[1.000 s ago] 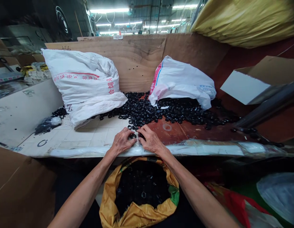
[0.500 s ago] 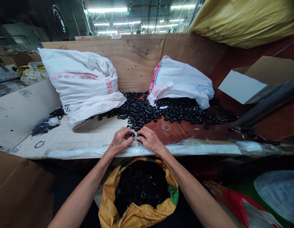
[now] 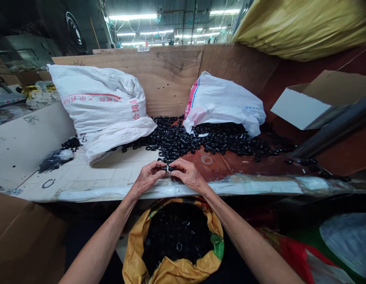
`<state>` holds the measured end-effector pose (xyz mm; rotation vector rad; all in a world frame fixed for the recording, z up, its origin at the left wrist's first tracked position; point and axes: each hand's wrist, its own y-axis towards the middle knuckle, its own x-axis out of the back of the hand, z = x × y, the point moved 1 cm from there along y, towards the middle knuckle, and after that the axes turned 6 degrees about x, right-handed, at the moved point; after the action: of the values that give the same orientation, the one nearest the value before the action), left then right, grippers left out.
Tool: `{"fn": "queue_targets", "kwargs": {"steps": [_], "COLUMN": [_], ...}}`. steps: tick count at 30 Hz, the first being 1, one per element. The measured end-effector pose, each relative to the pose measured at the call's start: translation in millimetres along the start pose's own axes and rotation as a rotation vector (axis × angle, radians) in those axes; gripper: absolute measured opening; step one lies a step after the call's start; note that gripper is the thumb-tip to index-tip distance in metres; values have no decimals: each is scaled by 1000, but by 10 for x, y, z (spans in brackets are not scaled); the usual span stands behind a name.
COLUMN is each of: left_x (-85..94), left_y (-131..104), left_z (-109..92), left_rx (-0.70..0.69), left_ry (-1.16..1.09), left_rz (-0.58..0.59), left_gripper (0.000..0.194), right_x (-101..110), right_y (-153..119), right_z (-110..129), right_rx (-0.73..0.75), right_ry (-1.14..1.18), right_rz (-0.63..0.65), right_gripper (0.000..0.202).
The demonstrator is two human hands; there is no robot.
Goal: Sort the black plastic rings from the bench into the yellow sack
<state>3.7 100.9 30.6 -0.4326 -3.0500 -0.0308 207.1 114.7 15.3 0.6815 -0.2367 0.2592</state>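
Observation:
My left hand (image 3: pixel 148 176) is closed, thumb and index finger pinching a small black plastic ring (image 3: pixel 165 168). Facing it, my right hand (image 3: pixel 188 173) pinches another small black ring (image 3: pixel 171 169). The two pieces are almost touching, just above the table's front edge; fingertips partly cover both. Beyond my hands spreads a heap of such black rings (image 3: pixel 177 138). Below, between my forearms, an orange-yellow woven sack (image 3: pixel 132 244) gapes, with many dark pieces inside.
Two white woven sacks, one on the left (image 3: pixel 103 102) and one on the right (image 3: pixel 227 102), lie on the heap. A wooden board (image 3: pixel 168 67) backs the table. At right are an open carton (image 3: pixel 301 108) and a dark metal bar (image 3: pixel 333 126). Plastic wrap (image 3: pixel 260 183) covers the front edge.
My hands have come slightly closer, bringing the two black rings almost together. My right fingers are more stretched toward the left ones. The view has shifted slightly.

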Motion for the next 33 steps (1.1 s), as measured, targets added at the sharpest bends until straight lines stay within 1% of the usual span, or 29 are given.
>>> {"fn": "queue_targets", "kwargs": {"steps": [4,5,9,11,15,18,23,26,28,29,32,33], "left_x": [-25,-30,-62,-91,-147,-158,-149,-152,-154,-153,-151,-149], "left_y": [-2,-4,-17,-27,-47,-62,-86,-97,-105,-109,-112,-111], "left_z": [-16,-16,8,31,90,119,114,112,113,115,125,129], "left_rx": [-54,-63,-87,-102,-133,-156,-185,-177,-193,-208,-237,-234], "left_ry": [5,13,38,40,36,50,80,37,42,64,123,121], "left_rz": [22,24,-13,-49,-104,-117,-146,-133,-118,-111,-103,-109], "left_gripper": [32,31,30,29,29,28,23,23,22,22,20,20], "right_x": [-18,-13,20,18,-50,-131,-186,-170,-166,-170,-189,-192], "right_y": [-19,-19,1,6,-22,-56,-77,-75,-75,-76,-90,-97], "right_z": [32,47,123,148,152,151,206,227,220,211,187,187], "right_rx": [-66,-51,99,111,-20,-87,-13,21,44,48,36,31], "right_ry": [59,42,-65,-77,-33,-69,-241,-215,-215,-239,-341,-348], "right_rz": [3,-2,-24,-37,-90,-90,-129,-114,-107,-104,-105,-113], "right_gripper": [15,13,9,11,14,14,24,18,18,20,39,39]}}
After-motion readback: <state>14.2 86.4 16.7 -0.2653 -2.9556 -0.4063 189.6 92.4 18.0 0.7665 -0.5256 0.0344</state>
